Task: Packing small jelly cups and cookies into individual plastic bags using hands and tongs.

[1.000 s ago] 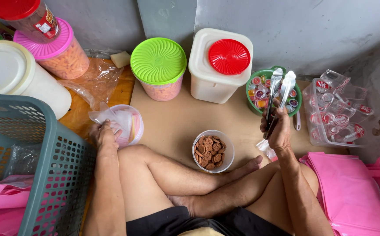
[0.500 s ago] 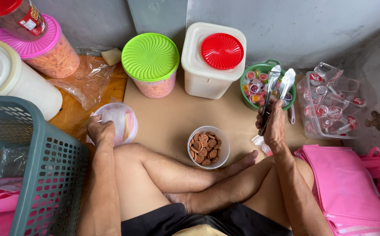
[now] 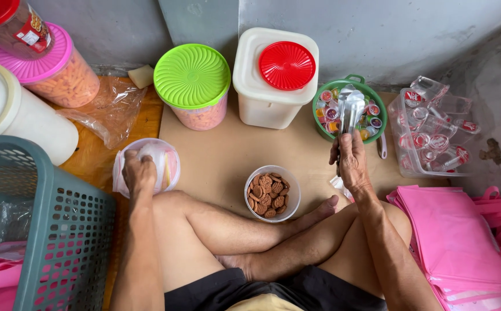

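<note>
While the person sits cross-legged on the floor, the right hand (image 3: 351,164) is clamped on shiny metal tongs (image 3: 349,109) over the green bowl of small colourful cups (image 3: 375,133). The left hand (image 3: 139,171) is closed on a thin plastic bag (image 3: 159,156) in a round clear container (image 3: 172,174), left of the clear tub of brown biscuits (image 3: 271,194).

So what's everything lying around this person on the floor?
Small clear plastic cup of brown biscuits: one, centre, by the feet.
Green-lidded round tub: one, back centre.
White square container with red lid: one, beside it.
Green bowl of small jelly cups: one, back right.
Clear plastic trays: a stack, far right.
Pink-lidded jar: one, back left.
Teal perforated basket: one, left.
Pink bags: a pile, right.
Left hand: on a clear lidded cup.
Right hand: holds metal tongs.
</note>
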